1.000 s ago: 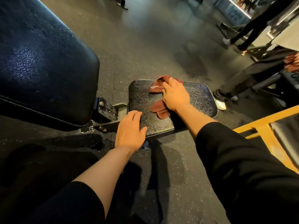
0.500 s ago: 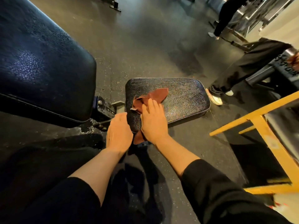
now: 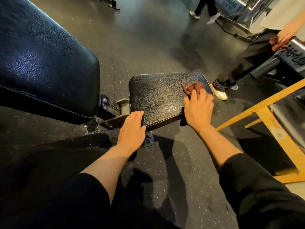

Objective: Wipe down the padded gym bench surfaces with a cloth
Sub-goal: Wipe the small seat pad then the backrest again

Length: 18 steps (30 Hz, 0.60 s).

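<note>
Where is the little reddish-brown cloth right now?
In the head view, the reddish-brown cloth lies at the right end of the black padded seat, gripped by the right hand, near a bystander's white shoe.

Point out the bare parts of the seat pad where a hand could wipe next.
The seat pad is bare across its middle and far-left part, between the left hand on the near-left corner and the right hand. The near-right corner is crowded: the right hand holds the cloth there.
</note>
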Each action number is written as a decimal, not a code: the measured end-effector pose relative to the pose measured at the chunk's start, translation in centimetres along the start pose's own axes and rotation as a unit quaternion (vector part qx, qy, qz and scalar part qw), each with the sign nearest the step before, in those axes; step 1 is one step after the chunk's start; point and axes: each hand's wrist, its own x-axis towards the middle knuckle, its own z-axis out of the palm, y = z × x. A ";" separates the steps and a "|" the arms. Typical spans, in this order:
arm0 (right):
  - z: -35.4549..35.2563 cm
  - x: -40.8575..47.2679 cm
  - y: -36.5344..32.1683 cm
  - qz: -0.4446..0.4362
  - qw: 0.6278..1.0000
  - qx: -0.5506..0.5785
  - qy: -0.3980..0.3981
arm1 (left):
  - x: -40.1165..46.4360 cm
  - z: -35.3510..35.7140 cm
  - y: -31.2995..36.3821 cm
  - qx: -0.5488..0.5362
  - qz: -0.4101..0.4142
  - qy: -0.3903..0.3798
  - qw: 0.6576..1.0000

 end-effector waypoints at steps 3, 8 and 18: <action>2.9 -3.7 -3.7 -0.073 0.996 0.053 0.005 | 0.2 0.7 0.5 0.007 -0.003 -0.001 1.000; 3.7 -7.7 -6.6 -0.246 0.940 0.233 -0.043 | 0.2 1.2 1.5 -0.020 -0.027 0.069 0.997; 2.2 -4.2 1.8 0.059 0.971 0.219 0.074 | 1.0 2.9 2.2 0.034 0.049 0.005 0.998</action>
